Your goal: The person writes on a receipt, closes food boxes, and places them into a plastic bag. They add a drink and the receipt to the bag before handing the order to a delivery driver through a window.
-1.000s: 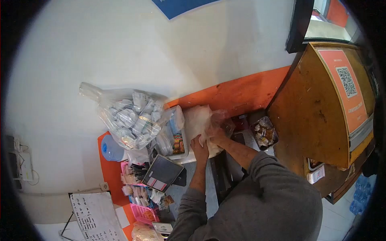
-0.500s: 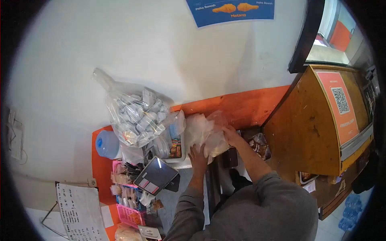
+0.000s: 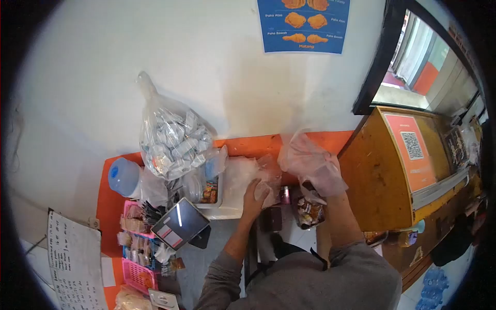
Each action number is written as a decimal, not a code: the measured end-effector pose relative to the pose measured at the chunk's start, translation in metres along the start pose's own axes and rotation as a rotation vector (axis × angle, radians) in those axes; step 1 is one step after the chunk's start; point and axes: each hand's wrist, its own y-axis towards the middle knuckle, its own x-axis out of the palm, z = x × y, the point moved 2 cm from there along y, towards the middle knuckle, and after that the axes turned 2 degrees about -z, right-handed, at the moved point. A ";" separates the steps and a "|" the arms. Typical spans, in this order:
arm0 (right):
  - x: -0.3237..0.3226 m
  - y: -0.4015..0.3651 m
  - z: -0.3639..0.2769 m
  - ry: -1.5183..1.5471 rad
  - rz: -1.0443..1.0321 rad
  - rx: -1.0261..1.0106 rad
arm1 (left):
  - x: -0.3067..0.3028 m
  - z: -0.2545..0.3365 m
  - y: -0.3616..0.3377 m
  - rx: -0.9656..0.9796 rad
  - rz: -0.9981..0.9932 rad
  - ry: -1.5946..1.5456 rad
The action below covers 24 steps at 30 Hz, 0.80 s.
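Note:
My left hand [image 3: 253, 197] rests on a pile of thin clear plastic bags [image 3: 240, 173] at the counter's back edge. Its fingers are spread over the crumpled plastic. A translucent plastic bag [image 3: 305, 155] hangs raised to the right, gripped by my right hand [image 3: 333, 188]. That bag drapes over the hand, so most of the fingers are hidden. Below it, a clear container of wrapped packets [image 3: 310, 211] stands beside a small pink-and-silver can [image 3: 285, 195].
Left of the pile are a tray of sachets [image 3: 219, 200], a large bag of white packets [image 3: 178, 139], a tablet [image 3: 181, 222], pink baskets [image 3: 139, 274] and a blue-lidded container [image 3: 124, 175]. A wooden cabinet [image 3: 372, 175] with a QR sign [image 3: 412, 144] bounds the right.
My right hand has moved right and lifted a plastic bag away from the pile. My left hand remains on the pile. The head view has tilted up, showing more of the poster.

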 end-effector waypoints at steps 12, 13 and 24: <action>0.167 -0.210 -0.017 0.050 0.075 -0.567 | 0.020 0.115 -0.100 -0.133 -0.405 -1.138; 0.178 -0.247 -0.027 0.021 0.089 -0.653 | 0.017 0.097 -0.115 -0.427 -0.429 -1.361; 0.212 -0.481 0.002 -1.970 1.170 -0.163 | -0.065 0.223 -0.240 0.043 -0.795 -0.423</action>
